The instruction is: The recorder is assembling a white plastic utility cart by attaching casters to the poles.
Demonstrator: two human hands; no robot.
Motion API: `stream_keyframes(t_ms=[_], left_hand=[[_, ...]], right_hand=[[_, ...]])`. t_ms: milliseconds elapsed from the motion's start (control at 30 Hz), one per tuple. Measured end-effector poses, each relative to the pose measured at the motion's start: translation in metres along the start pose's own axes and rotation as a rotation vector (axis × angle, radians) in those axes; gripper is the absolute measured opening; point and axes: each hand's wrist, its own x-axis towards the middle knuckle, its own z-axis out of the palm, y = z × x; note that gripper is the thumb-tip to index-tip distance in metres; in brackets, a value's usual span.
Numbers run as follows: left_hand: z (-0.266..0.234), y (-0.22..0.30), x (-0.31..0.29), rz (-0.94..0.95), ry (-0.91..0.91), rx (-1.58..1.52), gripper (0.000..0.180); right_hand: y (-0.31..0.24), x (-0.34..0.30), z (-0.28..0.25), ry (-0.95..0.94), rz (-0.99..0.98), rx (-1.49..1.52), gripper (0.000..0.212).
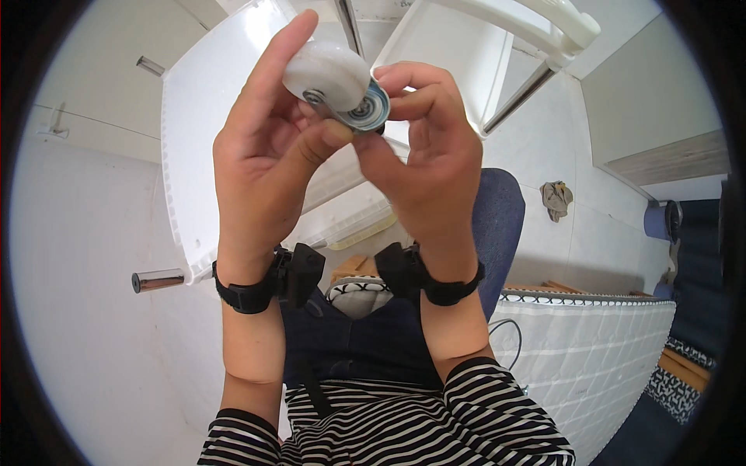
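Observation:
A caster wheel (328,75) with a white roller and a round metal swivel part is held up in front of me, near the top of the view. My left hand (260,159) grips it, its thumb pressed against the metal fork while the index finger points upward beside the roller. Fingers and thumb of my right hand (435,163) close round the swivel part from the other side. Whether a stem sticks out of that part is hidden by the right hand. Behind both hands lies a large white plastic panel (190,140).
Chrome tubes (159,280) stick out from the white panel. A white frame (571,35) with a chrome leg stands at upper right. A crumpled brown cloth (556,200) lies on the tiled floor. At lower right is a white quilted mattress (575,353). A pale wall (78,256) bounds the left.

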Motion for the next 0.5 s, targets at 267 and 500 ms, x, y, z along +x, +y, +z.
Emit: stream_keyframes(t_ms=[267,500], left_hand=[[0.0,0.002,0.002,-0.033,0.003,-0.02,0.076],[0.003,0.004,0.003,0.042,0.005,-0.075,0.064]], right_hand=[[-0.007,0.005,-0.005,-0.05,0.077,0.072,0.023],[-0.011,0.009,-0.012,-0.218,0.26,0.405,0.025]])
